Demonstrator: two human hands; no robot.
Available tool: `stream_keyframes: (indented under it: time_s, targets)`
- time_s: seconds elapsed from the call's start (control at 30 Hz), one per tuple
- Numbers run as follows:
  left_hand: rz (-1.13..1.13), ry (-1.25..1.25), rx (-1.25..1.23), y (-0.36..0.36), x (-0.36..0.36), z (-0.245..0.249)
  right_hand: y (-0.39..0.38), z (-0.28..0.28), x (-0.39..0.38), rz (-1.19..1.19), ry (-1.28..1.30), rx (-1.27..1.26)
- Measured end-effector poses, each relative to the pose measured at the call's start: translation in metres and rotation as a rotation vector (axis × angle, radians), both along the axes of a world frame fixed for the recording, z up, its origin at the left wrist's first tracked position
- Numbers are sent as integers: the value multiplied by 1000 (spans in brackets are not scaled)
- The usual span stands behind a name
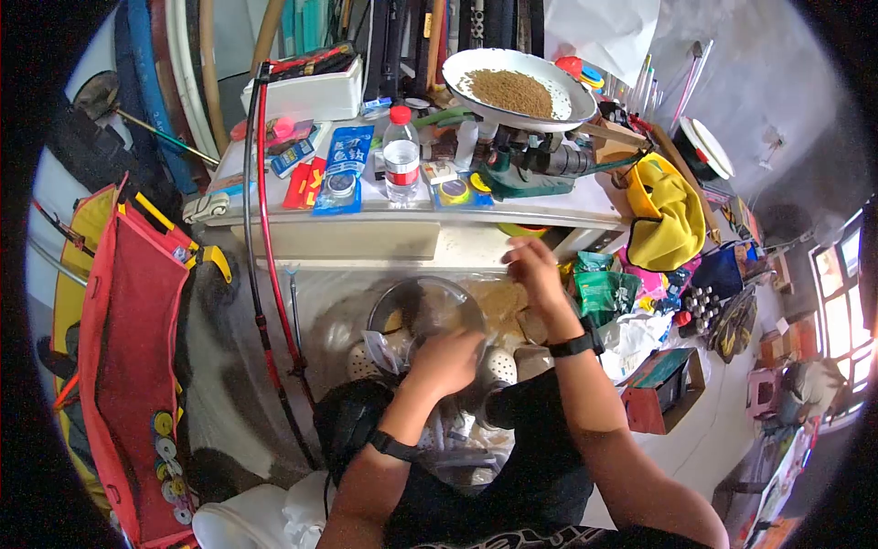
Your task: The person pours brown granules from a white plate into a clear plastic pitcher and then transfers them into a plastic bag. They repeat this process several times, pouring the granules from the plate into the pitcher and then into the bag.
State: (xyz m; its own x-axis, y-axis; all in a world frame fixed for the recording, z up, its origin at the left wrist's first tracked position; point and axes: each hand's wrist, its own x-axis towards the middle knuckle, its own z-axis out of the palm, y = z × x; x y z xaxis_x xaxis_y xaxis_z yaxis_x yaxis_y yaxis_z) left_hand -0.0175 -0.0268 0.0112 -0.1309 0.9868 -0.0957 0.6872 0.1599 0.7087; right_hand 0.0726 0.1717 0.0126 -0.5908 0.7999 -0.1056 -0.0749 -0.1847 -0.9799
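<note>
Low between my knees, my left hand (446, 361) is closed, its fingers blurred and partly hidden; what they hold I cannot make out. It is over the near side of a round clear-walled basin (377, 316) on the floor. A crumpled clear plastic bag (380, 351) lies just left of that hand. My right hand (535, 272) is raised in front of the table edge, its fingers bent and apart, with nothing visible in them. Loose brown material (501, 306) lies beneath it, right of the basin.
The table (540, 212) ahead bears a water bottle (401, 156), blue packets (344, 165) and a white dish (585, 108) of brown pellets. Two fishing rods (263, 192) stand upright at left, near a long red bag (133, 366). An open box (663, 393) is at right.
</note>
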Motion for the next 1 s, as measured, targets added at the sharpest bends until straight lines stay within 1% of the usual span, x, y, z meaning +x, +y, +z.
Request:
stream_keyframes:
  time_s: [0.07, 0.13, 0.2, 0.27, 0.33, 0.37, 0.4, 0.47, 0.5, 0.57, 0.6, 0.67, 0.7, 0.73, 0.8, 0.83, 0.87, 0.9, 0.93, 0.97, 1.0]
  targets:
    - [4, 20, -11, 1, -2, -4, 25, 13, 7, -117, 54, -55]
    - [-2, -6, 39, -2, 0, -18, 54, 38, 12, -135, 151, -213]
    - [-7, 2, 36, -2, 0, -9, 62, 91, 2, -132, 259, -206]
    - [-49, 31, -60, -1, -1, -5, 93, 117, -10, -64, 168, -165]
    - [-32, 22, -25, 0, -1, -18, 130, 122, -27, -64, 125, -174]
    - [-22, 17, 7, 0, -1, -22, 137, 129, -29, 27, 116, -198]
    - [-16, 15, 8, 0, -1, -20, 154, 135, -35, 128, 81, -278]
    - [-13, 34, -9, 0, -2, -13, 164, 137, -39, 150, 1, -243]
    - [-11, 34, -7, -1, -2, -13, 174, 134, -44, 152, 0, -242]
    - [-10, 61, -16, -2, -2, -14, 182, 129, -56, 38, 60, -196]
    - [-10, 59, -18, -3, -2, -14, 178, 132, -58, 37, 59, -198]
    - [-20, 67, -22, -3, -3, -16, 170, 142, -63, -164, 113, -252]
    - [-21, 67, -23, -4, -4, -18, 166, 144, -62, -160, 135, -164]
    - [-9, 61, -17, -5, -4, -21, 164, 147, -61, -161, 132, -166]
    - [6, 49, -12, -7, -4, -21, 165, 160, -59, -155, 187, -249]
    - [-10, 74, -35, -7, -4, -21, 165, 164, -59, -194, 235, -197]
    - [-25, 96, -62, -7, -5, -21, 170, 169, -54, -71, 299, -155]
    - [-31, 102, -93, -8, -5, -16, 158, 183, -47, -91, 314, -120]
    - [-17, 80, -74, -9, -4, -18, 149, 194, -38, 4, 409, -187]
    - [-19, 77, -93, -9, -3, -19, 137, 204, -26, 50, 302, -110]
    - [-22, 79, -107, -8, -3, -20, 128, 208, -9, 364, 330, -68]
